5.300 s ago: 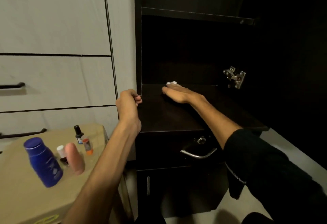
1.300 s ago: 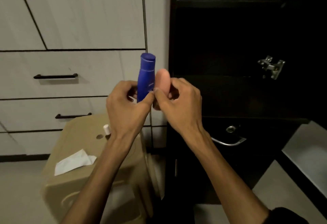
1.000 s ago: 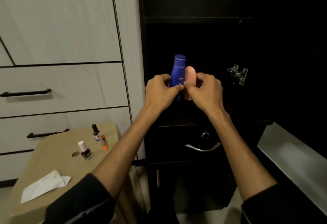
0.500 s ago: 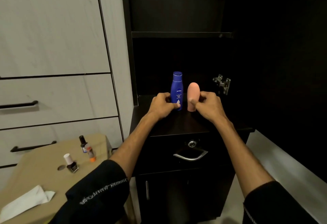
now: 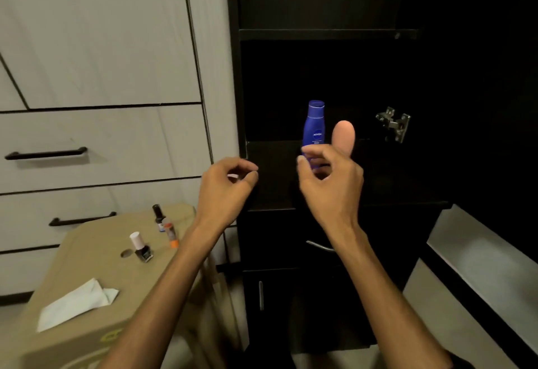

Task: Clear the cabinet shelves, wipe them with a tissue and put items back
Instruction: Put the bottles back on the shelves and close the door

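Note:
A blue lotion bottle (image 5: 313,127) and a pink rounded container (image 5: 344,136) stand upright side by side on the dark cabinet shelf (image 5: 270,170). My right hand (image 5: 329,185) hovers in front of them with fingers curled loosely, holding nothing, and hides their bases. My left hand (image 5: 225,186) is at the shelf's left front corner, fingers apart and empty. On the beige box (image 5: 87,269) to the left stand three small bottles: a white-capped one (image 5: 140,248), a black-capped one (image 5: 158,217) and an orange one (image 5: 171,234). A white tissue (image 5: 75,304) lies on the box's near end.
White drawers with black handles (image 5: 46,153) fill the left wall. An upper shelf (image 5: 329,33) spans the dark cabinet. A metal hinge (image 5: 393,124) sits on the cabinet's right side, with the open door (image 5: 480,266) low at the right. A drawer handle (image 5: 318,245) lies below the shelf.
Both hands carried the blue bottle and pink container from the box, set them on the shelf, let go and drew back toward me.

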